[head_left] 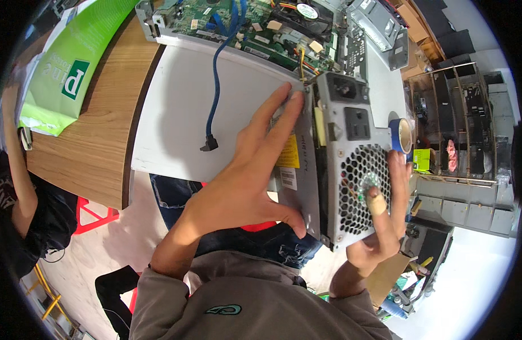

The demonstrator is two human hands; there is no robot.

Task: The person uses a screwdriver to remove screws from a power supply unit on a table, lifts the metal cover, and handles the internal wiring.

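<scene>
A metal power supply unit (354, 218) is tilted up between my two hands at the table's near edge. Its end face has two dark sockets and a honeycomb grille. My left hand (232, 184) presses spread fingers and thumb against the grey labelled side panel, which has a yellow sticker (290, 152). A dark gap runs between that panel and the end face. My right hand (383, 224) grips the other side, one taped finger lying on the grille. Thin yellow wires (302, 65) run beyond the unit toward an opened computer chassis (215, 48) with a green circuit board.
A blue cable (217, 85) trails from the chassis onto the white tabletop (176, 124). On the right stands a blue tape roll (404, 136). A green bag (74, 68) lies on the wooden table at left, near another person's arm (23, 187). Shelving (459, 181) is at right.
</scene>
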